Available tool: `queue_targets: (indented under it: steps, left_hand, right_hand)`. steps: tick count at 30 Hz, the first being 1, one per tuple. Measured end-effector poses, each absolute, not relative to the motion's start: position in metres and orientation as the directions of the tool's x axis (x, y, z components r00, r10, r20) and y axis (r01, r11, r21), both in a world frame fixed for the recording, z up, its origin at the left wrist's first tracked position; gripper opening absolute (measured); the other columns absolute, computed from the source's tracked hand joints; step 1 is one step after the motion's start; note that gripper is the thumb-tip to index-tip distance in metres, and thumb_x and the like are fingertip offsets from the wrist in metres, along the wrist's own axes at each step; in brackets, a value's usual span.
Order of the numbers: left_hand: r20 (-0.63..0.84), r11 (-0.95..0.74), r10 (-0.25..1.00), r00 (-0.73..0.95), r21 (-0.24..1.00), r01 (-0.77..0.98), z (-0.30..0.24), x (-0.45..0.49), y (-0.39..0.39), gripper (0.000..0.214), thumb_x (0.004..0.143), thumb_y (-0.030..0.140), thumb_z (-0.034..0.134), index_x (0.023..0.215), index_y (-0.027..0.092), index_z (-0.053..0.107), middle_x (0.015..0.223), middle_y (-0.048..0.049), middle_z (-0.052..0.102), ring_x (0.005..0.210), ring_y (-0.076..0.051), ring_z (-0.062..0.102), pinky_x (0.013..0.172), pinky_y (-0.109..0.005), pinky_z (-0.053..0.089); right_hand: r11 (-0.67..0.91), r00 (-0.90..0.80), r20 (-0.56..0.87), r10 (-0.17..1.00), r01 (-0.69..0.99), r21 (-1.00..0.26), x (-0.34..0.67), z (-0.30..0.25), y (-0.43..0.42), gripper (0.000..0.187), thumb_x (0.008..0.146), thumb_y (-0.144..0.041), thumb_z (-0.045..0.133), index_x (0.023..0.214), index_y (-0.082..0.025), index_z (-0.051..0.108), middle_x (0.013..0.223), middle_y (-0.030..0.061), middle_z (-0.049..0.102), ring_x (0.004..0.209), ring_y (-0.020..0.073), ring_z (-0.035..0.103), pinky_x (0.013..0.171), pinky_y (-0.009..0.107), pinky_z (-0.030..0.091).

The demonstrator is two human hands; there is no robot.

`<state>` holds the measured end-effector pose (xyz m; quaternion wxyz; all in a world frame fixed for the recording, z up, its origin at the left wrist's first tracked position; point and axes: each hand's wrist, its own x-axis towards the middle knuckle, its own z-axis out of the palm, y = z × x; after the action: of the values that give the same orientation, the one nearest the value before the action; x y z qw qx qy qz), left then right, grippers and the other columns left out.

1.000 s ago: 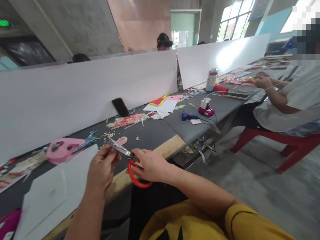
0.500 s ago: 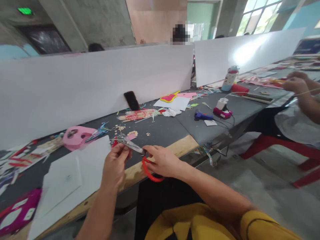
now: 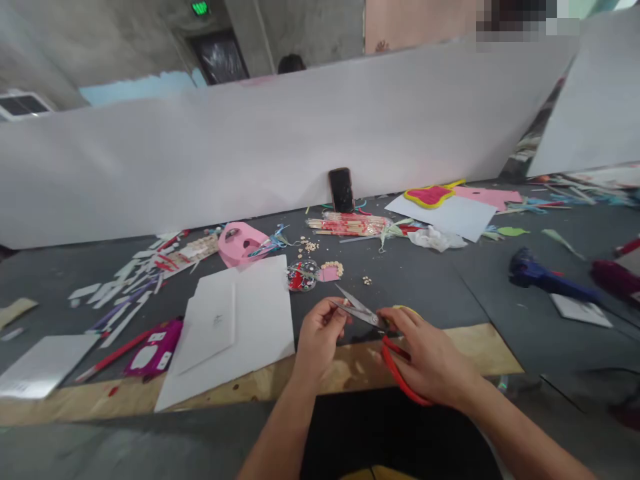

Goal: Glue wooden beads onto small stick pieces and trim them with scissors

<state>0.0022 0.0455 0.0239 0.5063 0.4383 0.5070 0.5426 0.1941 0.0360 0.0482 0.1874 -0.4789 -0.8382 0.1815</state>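
Observation:
My right hand (image 3: 425, 353) is closed round the red handles of a pair of scissors (image 3: 364, 313), whose metal blades stand apart and point up and left. My left hand (image 3: 323, 331) is pinched at the blade tips, with a small pale piece (image 3: 346, 302) showing at its fingertips; what kind it is I cannot make out. Just beyond lie a round clear pack of dark and red bits (image 3: 302, 275) and a pink piece edged with pale beads (image 3: 331, 271). Loose pale bits (image 3: 309, 247) are scattered behind them.
White sheets (image 3: 265, 313) and a magenta device (image 3: 154, 350) lie to the left, near a pink mask-like shape (image 3: 243, 241). A phone (image 3: 341, 190) leans on the white partition (image 3: 240, 147). Packed sticks (image 3: 350, 225) lie before it; a blue glue gun (image 3: 545, 279) is at right.
My view has turned left, so the neighbouring person's hands are out of sight. The scissors' blades, close together before, are now spread apart beside my left fingertips.

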Motion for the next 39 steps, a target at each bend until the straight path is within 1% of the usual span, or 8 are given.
queue_targets:
  steps: [3,8,15,19,26,31,35,39]
  left_hand:
    - [-0.020,0.017,0.995,-0.099,0.999,-0.029,0.023,0.001,0.049,0.021,0.081,0.034,0.059,0.086,0.015,0.065,0.066,0.0005,0.059,0.060,-0.011,0.051,0.054,-0.020,0.038]
    - [-0.030,0.028,0.997,-0.075,0.999,-0.030,0.022,0.001,0.052,0.020,0.083,0.034,0.057,0.087,0.016,0.064,0.074,-0.0003,0.061,0.066,-0.012,0.055,0.061,-0.021,0.042]
    - [-0.035,0.035,0.998,-0.045,0.999,0.010,0.020,0.006,0.057,0.021,0.082,0.036,0.057,0.081,0.016,0.064,0.072,-0.0013,0.063,0.068,-0.014,0.057,0.065,-0.024,0.045]
    - [-0.044,0.045,0.998,-0.037,0.999,0.024,0.024,0.009,0.056,0.019,0.083,0.034,0.057,0.081,0.016,0.064,0.075,-0.0019,0.065,0.071,-0.015,0.060,0.068,-0.024,0.046]
    - [-0.026,0.028,0.999,-0.025,0.996,0.088,0.027,0.013,0.055,0.022,0.084,0.036,0.056,0.079,0.016,0.064,0.072,-0.0016,0.065,0.069,-0.015,0.059,0.066,-0.024,0.047]
    - [-0.021,0.025,0.999,-0.036,0.992,0.124,0.028,0.016,0.054,0.023,0.084,0.035,0.055,0.077,0.016,0.064,0.071,-0.0021,0.066,0.069,-0.015,0.060,0.066,-0.024,0.047]
    - [-0.022,0.028,0.999,-0.042,0.989,0.144,0.029,0.018,0.054,0.021,0.084,0.033,0.055,0.077,0.016,0.065,0.071,-0.0020,0.066,0.069,-0.016,0.061,0.067,-0.025,0.047]
    - [-0.019,0.027,0.999,-0.051,0.988,0.153,0.028,0.020,0.053,0.023,0.085,0.033,0.053,0.076,0.016,0.065,0.073,-0.0028,0.066,0.071,-0.016,0.060,0.068,-0.025,0.047]
  right_hand:
    - [0.471,-0.475,0.118,0.872,0.750,-0.465,0.191,0.049,0.042,0.043,0.083,-0.036,0.051,0.122,-0.018,0.046,0.111,0.0121,0.059,0.099,0.0256,0.057,0.081,0.040,0.048]
    - [0.495,-0.502,0.111,0.858,0.749,-0.440,0.192,0.043,0.051,0.047,0.084,-0.039,0.051,0.126,-0.019,0.045,0.112,0.0123,0.060,0.101,0.0262,0.057,0.082,0.041,0.049]
    - [0.527,-0.535,0.113,0.837,0.736,-0.426,0.198,0.037,0.051,0.048,0.084,-0.037,0.051,0.128,-0.017,0.044,0.112,0.0128,0.060,0.100,0.0249,0.058,0.082,0.039,0.050]
    - [0.546,-0.544,0.134,0.828,0.731,-0.409,0.201,0.035,0.051,0.050,0.085,-0.036,0.051,0.130,-0.015,0.043,0.112,0.0137,0.060,0.101,0.0254,0.058,0.083,0.039,0.051]
    - [0.602,-0.573,0.194,0.796,0.716,-0.353,0.207,0.031,0.052,0.055,0.086,-0.037,0.051,0.134,-0.014,0.041,0.109,0.0135,0.061,0.098,0.0244,0.059,0.080,0.037,0.052]
    - [0.642,-0.596,0.240,0.766,0.694,-0.325,0.209,0.030,0.053,0.052,0.087,-0.036,0.051,0.132,-0.012,0.045,0.100,0.0137,0.064,0.088,0.0236,0.062,0.073,0.035,0.054]
    - [0.653,-0.608,0.238,0.757,0.694,-0.303,0.209,0.031,0.051,0.046,0.088,-0.029,0.046,0.130,-0.010,0.046,0.099,0.0144,0.066,0.086,0.0244,0.064,0.070,0.036,0.055]
    - [0.651,-0.610,0.228,0.759,0.705,-0.282,0.211,0.031,0.053,0.043,0.089,-0.026,0.042,0.127,-0.008,0.050,0.099,0.0154,0.067,0.084,0.0249,0.065,0.068,0.037,0.055]
